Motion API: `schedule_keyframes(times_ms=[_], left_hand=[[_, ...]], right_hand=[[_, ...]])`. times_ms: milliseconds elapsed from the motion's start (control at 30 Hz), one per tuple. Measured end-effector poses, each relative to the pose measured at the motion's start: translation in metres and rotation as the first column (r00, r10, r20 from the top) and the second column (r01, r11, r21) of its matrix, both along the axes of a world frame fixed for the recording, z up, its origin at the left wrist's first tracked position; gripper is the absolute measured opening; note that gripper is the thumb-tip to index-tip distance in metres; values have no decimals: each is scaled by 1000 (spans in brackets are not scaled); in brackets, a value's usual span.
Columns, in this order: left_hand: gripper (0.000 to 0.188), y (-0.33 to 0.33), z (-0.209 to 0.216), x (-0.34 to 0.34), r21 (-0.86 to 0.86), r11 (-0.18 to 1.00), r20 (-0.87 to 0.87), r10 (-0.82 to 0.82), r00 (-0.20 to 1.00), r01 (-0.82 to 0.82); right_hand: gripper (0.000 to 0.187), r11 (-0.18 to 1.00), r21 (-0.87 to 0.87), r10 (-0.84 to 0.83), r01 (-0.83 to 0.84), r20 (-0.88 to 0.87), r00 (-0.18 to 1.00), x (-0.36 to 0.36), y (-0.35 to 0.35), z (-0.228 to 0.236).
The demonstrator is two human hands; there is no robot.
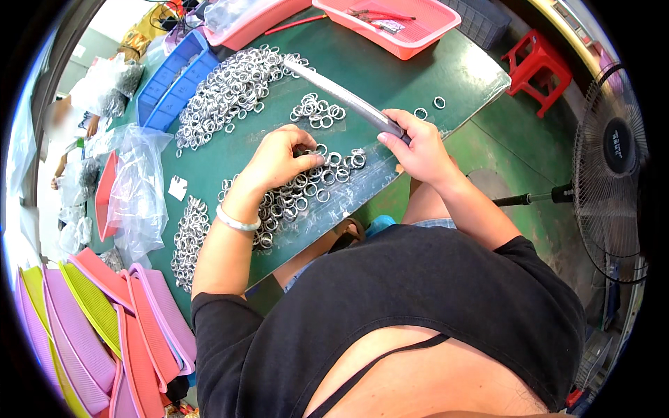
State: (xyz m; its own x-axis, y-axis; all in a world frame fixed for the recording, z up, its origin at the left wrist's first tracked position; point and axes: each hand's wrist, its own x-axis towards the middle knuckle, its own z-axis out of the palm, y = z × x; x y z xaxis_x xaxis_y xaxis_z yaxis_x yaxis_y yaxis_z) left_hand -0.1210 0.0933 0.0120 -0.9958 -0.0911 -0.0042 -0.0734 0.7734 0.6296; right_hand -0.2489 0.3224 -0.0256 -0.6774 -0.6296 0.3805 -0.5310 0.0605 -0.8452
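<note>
My right hand [418,148] is closed round the dark handle of a long, tapered silver rod, like a ring mandrel [341,95]. The rod points up and to the left over the table, and no ring shows on it. At the near pile of metal rings [282,202], my left hand [282,159] has its fingers curled in toward the thumb, with a metal ring [320,149] at the fingertips. Part of that grip is hidden. A small cluster of rings [318,111] lies beyond it, under the rod. Two loose rings [439,102] rest right of my right hand.
The green table [390,70] holds a large ring heap [230,87], another heap [189,240], a blue bin [174,83], a plastic bag [139,188] and a pink basket with red pliers [401,31]. Stacked baskets [90,327] stand left, a fan [613,160] and red stool [536,66] right.
</note>
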Motion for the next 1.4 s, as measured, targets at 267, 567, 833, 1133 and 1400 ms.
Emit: schedule_keyframes(times_ms=[267,567,833,1133,1400], left_hand=[[16,-17,-9,-35,-269,945,-223,130,966,-189],[9,-46,-19,-43,545,808,-179,375,910,-226],[33,-37,-1,-30,910,392,-275,332,902,133],[37,-4,-5,-32,930,366,-180,345,921,45],[26,-1,0,-25,927,370,-153,209,966,67]], right_hand=[[32,999,39,17,-18,46,999,0,1,5],[32,996,76,43,-41,-16,999,-2,1,6],[32,982,140,124,-129,47,991,1,1,9],[34,995,98,58,-35,-240,969,4,4,12],[34,995,100,16,15,-303,953,11,9,20]])
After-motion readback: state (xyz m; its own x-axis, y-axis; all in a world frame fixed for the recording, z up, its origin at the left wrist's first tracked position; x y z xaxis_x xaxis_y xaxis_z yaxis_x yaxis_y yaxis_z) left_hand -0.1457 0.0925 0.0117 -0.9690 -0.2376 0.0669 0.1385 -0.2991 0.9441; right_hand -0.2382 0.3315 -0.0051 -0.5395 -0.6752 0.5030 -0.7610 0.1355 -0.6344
